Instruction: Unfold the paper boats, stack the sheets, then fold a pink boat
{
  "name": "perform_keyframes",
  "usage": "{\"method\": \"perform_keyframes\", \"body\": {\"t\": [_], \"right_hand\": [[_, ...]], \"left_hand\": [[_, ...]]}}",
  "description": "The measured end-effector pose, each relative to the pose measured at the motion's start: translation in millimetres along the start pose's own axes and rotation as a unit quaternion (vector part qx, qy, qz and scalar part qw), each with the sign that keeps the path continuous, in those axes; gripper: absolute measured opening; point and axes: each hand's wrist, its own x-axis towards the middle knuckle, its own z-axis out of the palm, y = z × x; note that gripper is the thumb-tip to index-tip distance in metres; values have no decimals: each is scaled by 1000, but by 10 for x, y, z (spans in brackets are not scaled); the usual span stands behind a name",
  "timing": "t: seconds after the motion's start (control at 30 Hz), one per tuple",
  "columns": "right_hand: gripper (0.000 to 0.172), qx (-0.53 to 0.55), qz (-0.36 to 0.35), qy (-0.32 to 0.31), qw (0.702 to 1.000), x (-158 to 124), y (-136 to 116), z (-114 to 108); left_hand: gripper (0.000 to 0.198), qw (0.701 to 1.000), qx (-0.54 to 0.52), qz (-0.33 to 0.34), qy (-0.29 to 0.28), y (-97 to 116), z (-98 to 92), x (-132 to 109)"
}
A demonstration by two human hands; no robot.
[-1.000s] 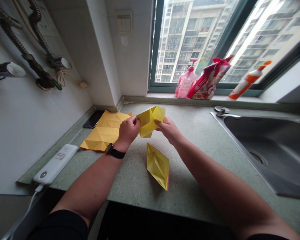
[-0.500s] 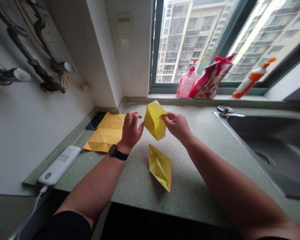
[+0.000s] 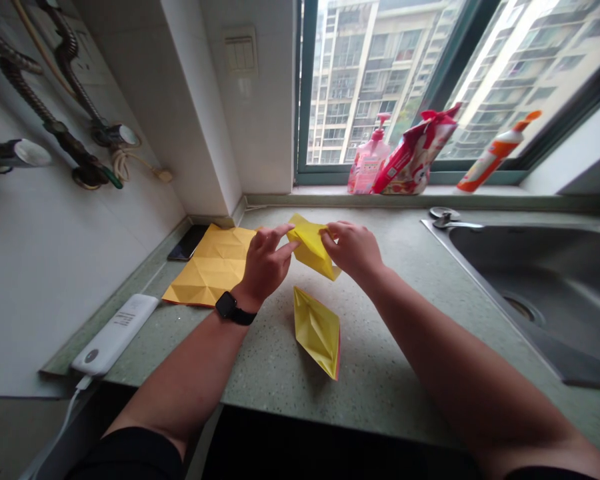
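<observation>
A folded yellow paper piece (image 3: pixel 311 245) is held up above the counter, tilted. My right hand (image 3: pixel 353 250) pinches its right upper edge between thumb and fingers. My left hand (image 3: pixel 266 261), with a black watch (image 3: pixel 227 305) on the wrist, is at the paper's left edge; its thumb and index finger are apart, their tips at the paper. Below both hands, a second folded yellow paper piece (image 3: pixel 317 333) with a reddish edge rests on the counter. A creased orange-yellow sheet (image 3: pixel 215 263) lies flat behind my left wrist.
A dark phone (image 3: pixel 189 243) lies by the sheet. The white power bank (image 3: pixel 116 335) with a cable is at the counter's left edge. On the right is a metal sink (image 3: pixel 485 293). A pink pump bottle (image 3: pixel 367 163), a red bag (image 3: pixel 416 157) and an orange-white bottle (image 3: pixel 497 157) stand on the sill.
The held paper has tipped and turned, its top edge now lower. My left fingers have moved right to its edge. The view has shifted slightly.
</observation>
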Motion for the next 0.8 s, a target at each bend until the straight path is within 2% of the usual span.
{"method": "perform_keyframes", "body": {"t": [0.2, 0.47, 0.63, 0.8], "right_hand": [[36, -60, 21, -25, 998, 13, 3, -94], [36, -73, -11, -46, 996, 6, -30, -122], [36, -67, -8, -56, 996, 26, 9, -117], [36, -69, 14, -62, 996, 73, 116, -69]], "left_hand": [[34, 998, 11, 0, -63, 18, 32, 26], [33, 992, 21, -18, -125, -18, 92, 26], [42, 992, -16, -18, -127, -22, 99, 6], [44, 989, -111, 30, -94, 57, 47, 10]]}}
